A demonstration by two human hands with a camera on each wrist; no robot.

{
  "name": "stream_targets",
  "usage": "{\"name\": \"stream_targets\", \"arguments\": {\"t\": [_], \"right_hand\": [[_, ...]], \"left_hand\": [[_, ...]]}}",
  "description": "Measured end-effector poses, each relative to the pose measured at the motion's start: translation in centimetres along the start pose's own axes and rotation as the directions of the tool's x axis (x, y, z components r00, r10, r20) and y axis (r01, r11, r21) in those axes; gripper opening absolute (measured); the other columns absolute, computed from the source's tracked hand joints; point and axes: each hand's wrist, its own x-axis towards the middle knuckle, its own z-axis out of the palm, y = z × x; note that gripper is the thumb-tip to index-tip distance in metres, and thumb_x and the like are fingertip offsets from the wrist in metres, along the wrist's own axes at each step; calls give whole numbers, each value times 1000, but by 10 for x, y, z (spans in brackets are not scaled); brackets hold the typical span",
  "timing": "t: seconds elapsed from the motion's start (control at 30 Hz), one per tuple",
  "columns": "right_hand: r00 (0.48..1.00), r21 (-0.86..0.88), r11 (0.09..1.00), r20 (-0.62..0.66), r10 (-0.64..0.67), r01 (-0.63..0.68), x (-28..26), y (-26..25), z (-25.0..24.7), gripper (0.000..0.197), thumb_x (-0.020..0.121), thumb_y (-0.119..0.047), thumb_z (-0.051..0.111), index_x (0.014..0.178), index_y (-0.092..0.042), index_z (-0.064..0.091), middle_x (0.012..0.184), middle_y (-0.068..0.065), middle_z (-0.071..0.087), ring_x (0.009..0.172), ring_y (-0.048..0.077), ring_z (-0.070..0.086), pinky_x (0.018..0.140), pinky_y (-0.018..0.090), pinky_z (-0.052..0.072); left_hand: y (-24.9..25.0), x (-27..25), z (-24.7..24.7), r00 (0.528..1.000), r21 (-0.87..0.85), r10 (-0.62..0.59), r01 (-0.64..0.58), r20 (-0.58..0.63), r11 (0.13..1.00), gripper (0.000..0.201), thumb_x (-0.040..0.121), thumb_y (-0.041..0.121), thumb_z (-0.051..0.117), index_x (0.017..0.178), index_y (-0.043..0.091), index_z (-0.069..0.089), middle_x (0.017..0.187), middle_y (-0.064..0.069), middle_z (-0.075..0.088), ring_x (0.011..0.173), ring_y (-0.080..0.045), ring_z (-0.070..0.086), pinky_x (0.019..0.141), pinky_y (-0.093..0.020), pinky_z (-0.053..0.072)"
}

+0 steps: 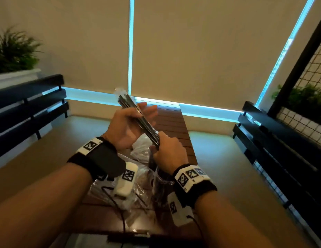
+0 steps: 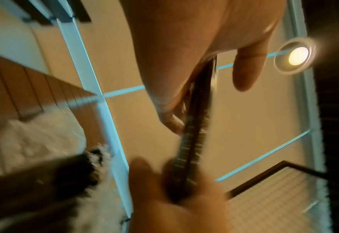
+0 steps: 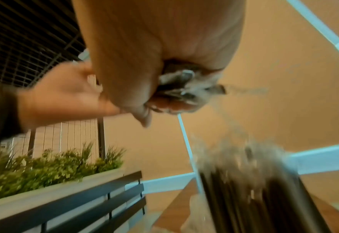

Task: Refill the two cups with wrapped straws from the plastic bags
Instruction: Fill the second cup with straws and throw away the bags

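Both hands are raised above the bench (image 1: 175, 126), sharing one bundle of wrapped straws (image 1: 138, 115). The bundle is dark, in clear wrappers, and slants from its lower end at about 5 o'clock up to crinkled wrapper tips at about 11 o'clock, in front of the window blind (image 1: 201, 51).

The right hand (image 1: 169, 152) is closed in a fist round the lower end of the bundle; in the right wrist view the wrapper ends poke out between its curled fingers (image 3: 176, 105). The left hand (image 1: 129, 126) sits at 10 o'clock from the right one and holds the bundle's middle. Its thumb lies on the near side and its fingers (image 1: 149, 111) are stretched behind the straws, only loosely bent. In the left wrist view, which is blurred, the straws run between that thumb and the fingers.

Below the hands, at 6 o'clock, a clear cup (image 1: 161, 192) stands on the bench, packed with more dark straws. It is partly hidden by the right wrist. Crumpled plastic bags (image 1: 140, 145) lie on the bench beside it, toward 9 o'clock, partly under the left wrist. I cannot make out a second cup.

Dark slatted seats (image 1: 28, 108) flank the bench at 9 and 3 o'clock, and a planter of green leaves (image 1: 14, 51) sits at 10 o'clock.
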Motion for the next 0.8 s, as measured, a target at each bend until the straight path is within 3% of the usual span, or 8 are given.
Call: {"name": "stream_targets", "arguments": {"t": [0.07,0.13,0.2,0.27,0.37,0.47,0.63,0.8], "right_hand": [[998,91,996,-64,-14,20,-2,-3,20,27,92,-37,58,109,-17,49,98,6,66,91,31,65,67,35,49],[995,112,992,-82,-51,60,-4,-2,33,36,89,-47,62,106,-20,44,91,1,64,85,27,65,68,39,54],[985,42,991,-122,-125,131,-5,7,38,54,79,-68,62,109,-27,45,97,-6,59,90,19,58,74,37,51],[972,-41,990,-187,-143,138,-5,24,37,79,67,-86,54,123,-30,46,115,-6,53,104,16,50,84,35,42],[968,42,998,-246,50,-41,-11,56,39,108,53,-95,53,139,-32,33,137,-4,39,124,20,39,102,42,38],[972,166,968,-111,208,-189,-19,79,59,128,45,-95,58,148,-34,13,152,2,23,140,27,28,110,54,34],[969,385,893,17,245,-232,-26,95,94,127,52,-67,84,151,-39,9,153,-5,30,139,19,35,110,41,39],[969,384,898,-27,245,-216,-24,97,96,108,56,-61,83,145,-37,26,139,-7,42,125,14,46,98,35,45]], "left_hand": [[3,3,19,998,53,31,-28,-59,998,8,87,19,65,88,16,58,82,-1,66,86,-18,69,94,-38,48],[1,5,27,977,184,103,-67,-189,981,32,87,41,71,75,19,53,56,5,48,58,-12,56,78,-35,48],[-2,11,27,937,324,217,-122,-273,938,40,88,49,68,71,18,50,46,7,43,49,-11,47,72,-36,45],[-6,15,19,904,434,309,-161,-296,887,42,89,50,66,68,18,49,44,8,44,49,-12,46,69,-35,45],[-21,25,9,857,489,393,-200,-332,849,44,89,51,66,67,18,49,48,5,48,48,-11,47,64,-33,45],[-45,35,7,851,459,366,-171,-377,872,38,89,51,66,73,19,52,48,8,48,48,-9,48,67,-34,45],[-82,45,16,845,471,343,-125,-411,873,35,89,50,66,75,21,53,48,11,52,55,-13,54,74,-44,54],[-114,54,6,822,472,303,-48,-481,880,38,88,53,65,74,19,56,62,1,58,66,-20,60,83,-49,56]]}}
